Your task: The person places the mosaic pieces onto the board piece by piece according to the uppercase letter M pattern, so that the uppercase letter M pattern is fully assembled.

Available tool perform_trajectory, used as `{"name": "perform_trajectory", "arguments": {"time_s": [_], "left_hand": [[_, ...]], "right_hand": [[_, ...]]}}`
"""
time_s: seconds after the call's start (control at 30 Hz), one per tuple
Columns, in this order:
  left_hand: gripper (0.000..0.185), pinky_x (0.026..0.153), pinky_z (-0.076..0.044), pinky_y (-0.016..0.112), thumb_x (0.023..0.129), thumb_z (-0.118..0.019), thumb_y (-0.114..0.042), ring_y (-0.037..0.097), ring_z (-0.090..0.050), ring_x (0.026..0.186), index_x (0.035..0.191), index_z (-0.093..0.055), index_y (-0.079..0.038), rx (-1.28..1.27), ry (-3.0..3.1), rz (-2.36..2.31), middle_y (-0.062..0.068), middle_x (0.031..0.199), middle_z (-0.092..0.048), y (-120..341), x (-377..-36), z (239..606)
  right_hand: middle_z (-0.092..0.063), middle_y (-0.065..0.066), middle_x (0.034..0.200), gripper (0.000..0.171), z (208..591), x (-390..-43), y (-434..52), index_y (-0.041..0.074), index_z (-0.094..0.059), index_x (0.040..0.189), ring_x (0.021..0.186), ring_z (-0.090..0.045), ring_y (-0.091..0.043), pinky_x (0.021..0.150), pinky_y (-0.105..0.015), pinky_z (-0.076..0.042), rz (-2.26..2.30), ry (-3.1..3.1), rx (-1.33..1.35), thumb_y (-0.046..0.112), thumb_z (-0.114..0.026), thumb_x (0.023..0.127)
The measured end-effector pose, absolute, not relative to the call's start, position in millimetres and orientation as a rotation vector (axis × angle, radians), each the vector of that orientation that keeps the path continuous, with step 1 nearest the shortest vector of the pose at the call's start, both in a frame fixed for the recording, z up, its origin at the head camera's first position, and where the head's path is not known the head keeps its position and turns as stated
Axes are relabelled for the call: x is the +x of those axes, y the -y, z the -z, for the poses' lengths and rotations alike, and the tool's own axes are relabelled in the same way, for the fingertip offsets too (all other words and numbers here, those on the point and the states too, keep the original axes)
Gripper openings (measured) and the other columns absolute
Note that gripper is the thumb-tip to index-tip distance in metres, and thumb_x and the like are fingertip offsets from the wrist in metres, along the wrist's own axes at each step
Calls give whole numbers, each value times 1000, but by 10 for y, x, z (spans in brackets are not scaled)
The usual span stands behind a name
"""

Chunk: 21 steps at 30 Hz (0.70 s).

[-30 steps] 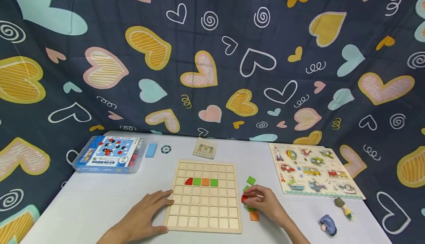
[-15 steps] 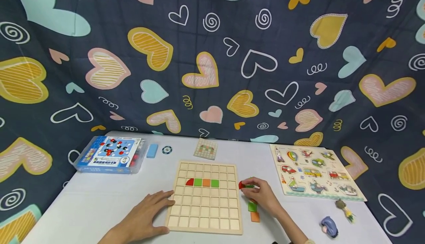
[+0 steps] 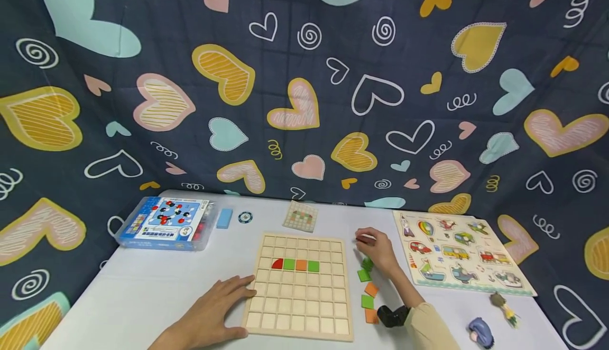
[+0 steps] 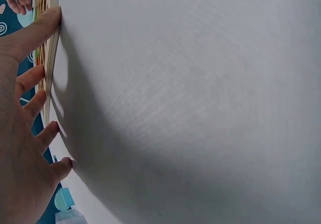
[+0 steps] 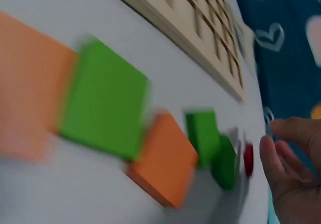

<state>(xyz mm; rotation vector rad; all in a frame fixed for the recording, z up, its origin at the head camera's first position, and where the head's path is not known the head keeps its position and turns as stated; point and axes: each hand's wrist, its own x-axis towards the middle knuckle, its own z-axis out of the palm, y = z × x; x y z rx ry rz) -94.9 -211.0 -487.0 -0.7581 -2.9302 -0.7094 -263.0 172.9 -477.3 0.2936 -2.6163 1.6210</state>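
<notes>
The left hand (image 3: pixel 211 310), fingers spread, touches the left side of the grid board (image 3: pixel 298 307). At right, the right hand (image 3: pixel 379 252) shows a gap between its fingertips, near the red piece (image 5: pixel 248 158) beyond the loose tiles (image 3: pixel 367 301). Probably pieces are being arranged; the next move seems to need a careful pinch.

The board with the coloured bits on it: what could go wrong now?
1. The left hand touches the edge of the board, so a push might slide it and jiggle the four pieces.
2. The black thing by the right sleeve looks very close to an orange tile, so it might nudge it.
3. The red piece is near the right hand, so a small move might knock it.
</notes>
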Motion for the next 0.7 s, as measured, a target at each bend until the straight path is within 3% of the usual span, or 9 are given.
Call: {"name": "perform_trajectory", "arguments": {"time_s": [0.1, 0.33, 0.47, 0.7], "left_hand": [[71, 104, -35, 62, 74, -63, -67, 40, -40, 131, 128, -56, -22, -754, 2948, 714, 4, 148, -41, 2098, -953, 4871], [70, 106, -32, 62, 74, -65, -66, 39, -39, 131, 128, -56, -22, -729, 2972, 727, 3, 149, -40, 2100, -951, 4868], [70, 107, -32, 61, 74, -65, -66, 39, -39, 132, 128, -55, -23, -717, 2986, 725, 2, 149, -39, 2096, -953, 4869], [69, 107, -33, 61, 74, -67, -63, 38, -40, 132, 127, -56, -22, -730, 2968, 715, 2, 149, -39, 2090, -941, 4855]], "right_hand": [[-64, -23, 111, 28, 4765, -2734, -1852, -8, -63, 110, 107, -62, -37, 89, -41, -55, -1537, 2656, 215, -11, -66, 82], [-68, -22, 101, 32, 4874, -2891, -2013, -8, -64, 107, 83, -62, -23, 68, -18, -50, -1486, 2759, 331, -10, -73, 76], [-69, -16, 89, 25, 4942, -2922, -2008, -6, -66, 99, 72, -58, -13, 60, -14, -46, -1458, 2717, 319, -8, -74, 76], [-69, -10, 85, 19, 4977, -2855, -1941, -1, -69, 94, 74, -60, -13, 62, -16, -48, -1345, 2688, 171, -3, -76, 76]]}}
